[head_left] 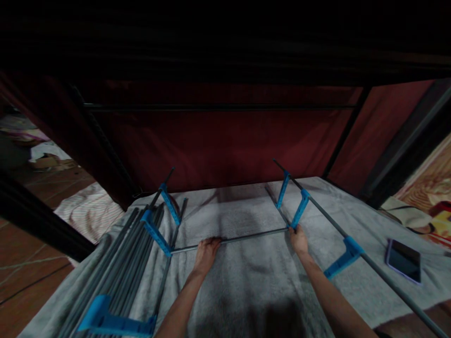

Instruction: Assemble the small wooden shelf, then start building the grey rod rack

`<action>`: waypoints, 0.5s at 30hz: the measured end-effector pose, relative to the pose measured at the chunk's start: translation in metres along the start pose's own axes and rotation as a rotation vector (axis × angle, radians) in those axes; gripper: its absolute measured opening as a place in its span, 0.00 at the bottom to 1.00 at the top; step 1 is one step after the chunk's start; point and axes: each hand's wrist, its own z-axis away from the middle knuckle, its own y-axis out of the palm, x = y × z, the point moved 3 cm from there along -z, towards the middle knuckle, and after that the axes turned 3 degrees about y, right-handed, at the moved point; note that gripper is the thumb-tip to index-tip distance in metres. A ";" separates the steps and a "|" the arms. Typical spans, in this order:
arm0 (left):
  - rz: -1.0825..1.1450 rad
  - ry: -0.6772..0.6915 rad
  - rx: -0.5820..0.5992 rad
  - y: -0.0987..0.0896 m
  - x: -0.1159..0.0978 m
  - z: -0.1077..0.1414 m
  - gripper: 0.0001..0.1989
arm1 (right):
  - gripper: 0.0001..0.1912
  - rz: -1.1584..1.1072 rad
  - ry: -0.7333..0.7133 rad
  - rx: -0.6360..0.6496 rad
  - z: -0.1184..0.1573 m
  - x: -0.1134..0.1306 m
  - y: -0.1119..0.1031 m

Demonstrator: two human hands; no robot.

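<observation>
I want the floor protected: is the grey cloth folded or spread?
Spread, though wrinkled: the grey cloth reaches from under the stacked rods to under the phone.

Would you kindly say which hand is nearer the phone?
Right: the right hand is left of the phone; the left hand is farther left, on the crossbar.

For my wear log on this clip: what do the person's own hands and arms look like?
The left hand and right hand are ungloved, with no ring or watch that I can make out. The left forearm and right forearm show no sleeve. A dark patch at the bottom edge may be clothing; too dim to tell.
</observation>
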 end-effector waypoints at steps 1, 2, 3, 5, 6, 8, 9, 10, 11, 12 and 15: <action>0.001 -0.008 -0.004 0.000 0.000 0.000 0.19 | 0.20 0.019 0.001 -0.001 0.000 0.000 0.000; 0.002 -0.017 -0.009 0.000 0.000 -0.001 0.19 | 0.20 0.038 0.001 -0.001 0.000 -0.001 0.000; 0.002 -0.025 -0.013 0.000 -0.001 -0.001 0.19 | 0.20 0.056 0.001 -0.001 -0.001 -0.001 0.000; 0.005 -0.031 -0.012 0.001 -0.001 -0.001 0.19 | 0.19 0.090 0.000 0.000 -0.002 -0.002 0.000; 0.007 -0.034 -0.008 0.001 -0.002 -0.002 0.19 | 0.19 0.105 0.001 0.000 -0.003 -0.002 0.001; 0.012 -0.045 -0.004 0.000 -0.002 -0.002 0.18 | 0.20 0.132 0.002 -0.001 -0.004 -0.002 0.002; 0.016 -0.046 -0.003 0.000 -0.003 -0.002 0.18 | 0.20 0.145 0.003 -0.003 -0.004 -0.003 0.002; 0.024 -0.046 -0.004 -0.001 -0.004 -0.002 0.18 | 0.20 0.157 0.004 -0.004 -0.004 -0.003 0.003; 0.034 -0.044 -0.005 -0.001 -0.005 -0.001 0.18 | 0.21 0.168 0.004 -0.005 -0.005 -0.003 0.003; 0.044 -0.041 -0.005 -0.002 -0.006 -0.001 0.18 | 0.21 0.178 0.004 -0.005 -0.005 -0.004 0.003; 0.065 -0.054 -0.009 -0.003 -0.008 -0.001 0.18 | 0.21 0.203 0.000 -0.004 -0.005 -0.005 0.004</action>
